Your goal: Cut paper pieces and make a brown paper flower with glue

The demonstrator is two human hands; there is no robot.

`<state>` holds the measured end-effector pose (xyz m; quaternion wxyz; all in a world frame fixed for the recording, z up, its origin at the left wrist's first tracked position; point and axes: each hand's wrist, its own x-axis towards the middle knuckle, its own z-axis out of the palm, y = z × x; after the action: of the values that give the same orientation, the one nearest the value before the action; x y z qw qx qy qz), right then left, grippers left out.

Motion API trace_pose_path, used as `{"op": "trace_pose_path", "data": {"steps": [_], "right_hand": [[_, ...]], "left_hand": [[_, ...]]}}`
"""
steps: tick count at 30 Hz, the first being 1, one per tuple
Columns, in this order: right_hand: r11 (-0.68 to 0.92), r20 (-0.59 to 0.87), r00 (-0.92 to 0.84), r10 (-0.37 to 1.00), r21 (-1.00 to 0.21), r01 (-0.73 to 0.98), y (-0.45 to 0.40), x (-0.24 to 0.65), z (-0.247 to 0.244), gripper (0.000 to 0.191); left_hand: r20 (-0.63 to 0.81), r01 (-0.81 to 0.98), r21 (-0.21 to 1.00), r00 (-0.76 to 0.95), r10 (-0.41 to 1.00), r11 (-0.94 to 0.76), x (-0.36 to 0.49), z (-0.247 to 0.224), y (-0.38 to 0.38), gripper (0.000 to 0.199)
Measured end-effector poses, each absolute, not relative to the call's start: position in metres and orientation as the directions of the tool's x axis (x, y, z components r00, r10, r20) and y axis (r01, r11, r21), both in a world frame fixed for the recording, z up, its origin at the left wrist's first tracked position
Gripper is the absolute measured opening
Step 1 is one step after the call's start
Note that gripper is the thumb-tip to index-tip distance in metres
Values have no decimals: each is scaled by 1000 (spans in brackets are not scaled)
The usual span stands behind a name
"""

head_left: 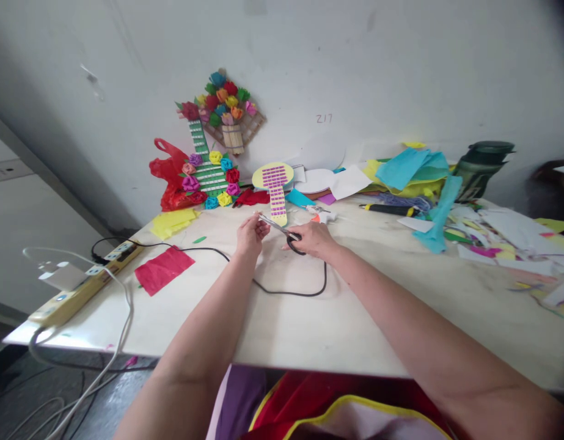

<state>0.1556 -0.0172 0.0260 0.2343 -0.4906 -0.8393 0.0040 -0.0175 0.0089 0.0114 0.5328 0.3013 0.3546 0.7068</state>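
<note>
My right hand [313, 238] is closed round the black handles of a pair of scissors [277, 226], whose blades point left toward my left hand. My left hand [253, 233] has its fingers pinched together near the blade tips; whatever it holds is too small to make out. Just behind both hands, a yellow paper guitar shape [278, 190] with purple and white strips leans at the back of the table. A glue gun [324, 216] with an orange part lies behind my right hand.
On the table [291, 342] a black cable [291, 294] loops in front of my hands. Red crepe paper [165, 270] and a power strip [87, 284] are left. Paper scraps [506, 232], a yellow-black cutter [388, 209] and a dark green bottle [482, 171] are right. Paper-flower crafts [211, 174] stand behind.
</note>
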Motion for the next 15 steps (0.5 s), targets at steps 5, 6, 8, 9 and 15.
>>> {"op": "trace_pose_path", "data": {"steps": [5, 6, 8, 9, 15], "right_hand": [[513, 378, -417, 827, -201, 835, -15, 156, 26, 34], [513, 378, -419, 826, -196, 836, -15, 156, 26, 35], [518, 376, -427, 822, -183, 835, -14, 157, 26, 35], [520, 376, -431, 820, -176, 836, -14, 157, 26, 36], [519, 369, -442, 818, -140, 843, -16, 156, 29, 35]], "left_hand": [[40, -533, 828, -256, 966, -176, -17, 12, 8, 18], [40, -532, 828, -259, 965, -177, -17, 12, 8, 18], [39, -532, 828, -263, 964, -179, -17, 11, 8, 19], [40, -532, 828, -263, 964, -179, -17, 11, 8, 20], [33, -517, 839, -259, 965, -168, -17, 11, 8, 21]]}}
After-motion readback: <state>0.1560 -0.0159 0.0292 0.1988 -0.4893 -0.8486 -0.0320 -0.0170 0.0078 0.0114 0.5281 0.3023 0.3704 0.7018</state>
